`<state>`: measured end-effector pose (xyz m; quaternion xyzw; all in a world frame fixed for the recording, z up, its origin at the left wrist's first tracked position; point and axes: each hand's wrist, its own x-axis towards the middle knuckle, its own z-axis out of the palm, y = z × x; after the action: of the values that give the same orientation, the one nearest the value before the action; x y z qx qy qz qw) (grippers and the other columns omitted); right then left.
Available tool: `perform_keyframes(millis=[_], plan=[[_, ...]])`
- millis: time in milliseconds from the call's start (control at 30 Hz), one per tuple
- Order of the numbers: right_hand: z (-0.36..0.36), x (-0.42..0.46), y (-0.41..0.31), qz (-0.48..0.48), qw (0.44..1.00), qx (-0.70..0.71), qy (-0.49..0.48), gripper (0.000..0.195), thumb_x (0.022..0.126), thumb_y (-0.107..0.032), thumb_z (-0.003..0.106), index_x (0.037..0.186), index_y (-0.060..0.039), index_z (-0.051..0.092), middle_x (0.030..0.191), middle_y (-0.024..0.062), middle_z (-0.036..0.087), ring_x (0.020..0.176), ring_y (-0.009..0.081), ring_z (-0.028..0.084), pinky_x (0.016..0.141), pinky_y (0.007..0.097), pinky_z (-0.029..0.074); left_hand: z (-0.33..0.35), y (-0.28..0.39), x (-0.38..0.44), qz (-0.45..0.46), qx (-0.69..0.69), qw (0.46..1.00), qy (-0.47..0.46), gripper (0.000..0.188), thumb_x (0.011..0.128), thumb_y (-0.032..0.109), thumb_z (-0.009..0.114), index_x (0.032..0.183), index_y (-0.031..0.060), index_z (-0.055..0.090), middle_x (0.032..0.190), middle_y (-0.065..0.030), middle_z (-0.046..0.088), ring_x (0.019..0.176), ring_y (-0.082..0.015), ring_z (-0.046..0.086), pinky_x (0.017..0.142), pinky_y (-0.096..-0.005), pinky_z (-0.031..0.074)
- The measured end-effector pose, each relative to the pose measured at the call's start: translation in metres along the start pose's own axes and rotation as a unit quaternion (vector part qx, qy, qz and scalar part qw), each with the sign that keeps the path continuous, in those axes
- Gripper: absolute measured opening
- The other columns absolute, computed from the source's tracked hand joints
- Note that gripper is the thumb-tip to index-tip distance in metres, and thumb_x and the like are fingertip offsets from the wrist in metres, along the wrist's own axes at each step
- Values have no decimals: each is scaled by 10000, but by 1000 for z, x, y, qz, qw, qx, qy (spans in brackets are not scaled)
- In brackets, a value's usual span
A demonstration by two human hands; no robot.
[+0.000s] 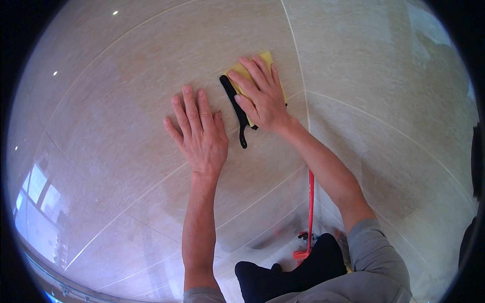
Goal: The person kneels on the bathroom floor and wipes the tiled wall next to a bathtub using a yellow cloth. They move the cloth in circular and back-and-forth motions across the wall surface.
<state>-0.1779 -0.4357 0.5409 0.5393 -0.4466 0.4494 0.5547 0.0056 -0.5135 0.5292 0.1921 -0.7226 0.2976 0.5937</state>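
Observation:
My right hand [261,96] lies spread over a yellow cloth [267,58] and presses it flat against a glossy beige tile wall [144,125]. Along the cloth's left side runs a black strip [233,98], its lower end a narrow loop hanging free. Part of the cloth is hidden beneath my palm and fingers. To the left and slightly lower, my left hand [201,132] rests on the same wall with its fingers apart. It holds nothing, and a gap of bare tile separates it from the black strip.
Two tiled walls meet at a corner line [301,75] right of the cloth. A red pole [311,204] stands upright in that corner, with a red piece [301,255] at its foot. My knees [288,276] are below. Window reflections show at lower left.

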Motion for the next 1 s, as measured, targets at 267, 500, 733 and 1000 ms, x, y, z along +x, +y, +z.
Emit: perform_keyframes(millis=[267, 500, 733, 1000], plan=[[3, -19, 1, 15, 1000, -17, -8, 477, 977, -379, 609, 1418, -202, 643, 1567, 153, 477, 1436, 400, 432, 1129, 641, 318, 15, 13, -16, 15, -15, 1000, -22, 596, 1006, 282, 612, 1566, 131, 473, 1699, -110, 336, 1593, -334, 244, 1258, -600, 9], [-12, 4, 9, -4, 1000, 1, -12, 470, 965, -359, 627, 1403, -188, 644, 1529, 149, 501, 1417, 400, 440, 1137, 621, 313, 10, 17, -36, 30, -15, 998, -47, 638, 977, 306, 641, 1572, 152, 467, 1702, -107, 332, 1591, -352, 243, 1255, -635, 16], [-15, 15, 40, 10, 1000, -18, -16, 520, 984, -345, 618, 1468, -159, 582, 1589, 160, 429, 1461, 423, 374, 1162, 631, 269, 11, 22, -31, 25, -7, 999, -38, 632, 983, 297, 632, 1576, 160, 460, 1689, -99, 362, 1577, -342, 289, 1253, -648, 30], [-7, -34, 36, 51, 998, -6, -28, 528, 985, -354, 619, 1481, -180, 573, 1612, 171, 411, 1481, 435, 360, 1153, 672, 258, 24, 25, -38, 51, -5, 997, -57, 557, 1006, 263, 611, 1540, 144, 510, 1678, -125, 373, 1574, -333, 293, 1255, -619, 0]])
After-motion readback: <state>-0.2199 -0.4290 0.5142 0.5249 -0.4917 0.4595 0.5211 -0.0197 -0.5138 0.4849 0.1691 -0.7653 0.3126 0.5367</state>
